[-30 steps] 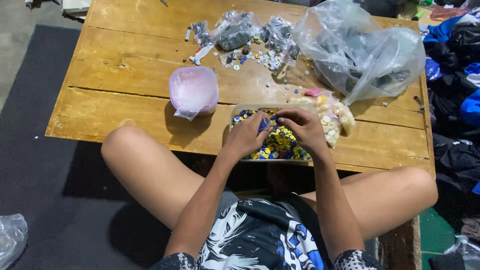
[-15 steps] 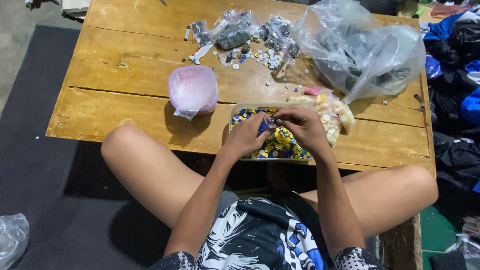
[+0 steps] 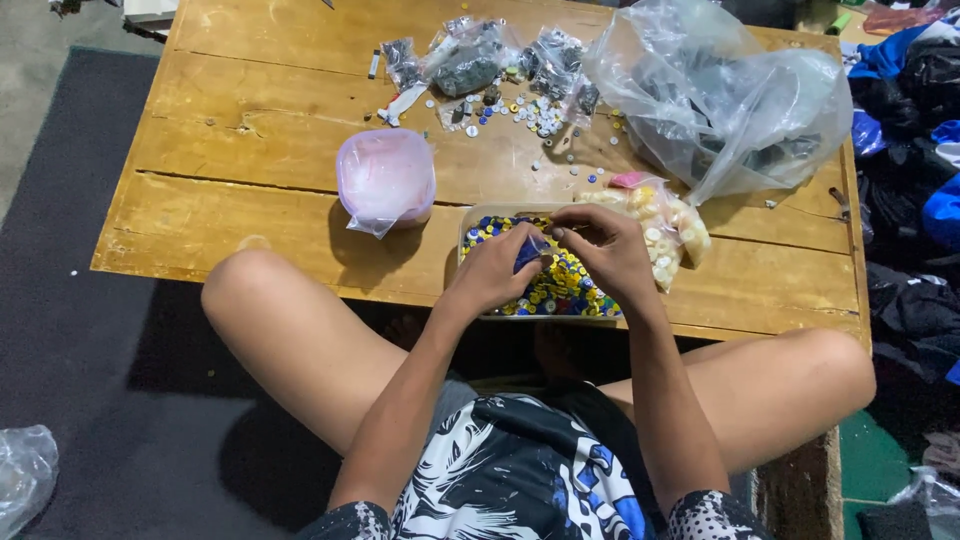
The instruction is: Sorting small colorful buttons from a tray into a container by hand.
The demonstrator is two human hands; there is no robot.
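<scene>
A shallow tray (image 3: 470,216) full of yellow and blue buttons rests at the near edge of a low wooden table (image 3: 250,150). My left hand (image 3: 495,270) and my right hand (image 3: 600,245) meet over it. Between the fingers of both hands is a small dark blue bag (image 3: 528,252). My right fingertips pinch at its top. What is inside the bag is hidden.
A pink-tinted plastic tub (image 3: 386,178) stands left of the tray. A small bag of pale buttons (image 3: 665,215) lies to its right. Loose buttons and little bags (image 3: 500,75) are scattered further back, beside a big clear plastic bag (image 3: 720,95). Dark clothes (image 3: 915,150) are piled at right.
Both hands stay over the tray with only small finger movements; the view has shifted slightly.
</scene>
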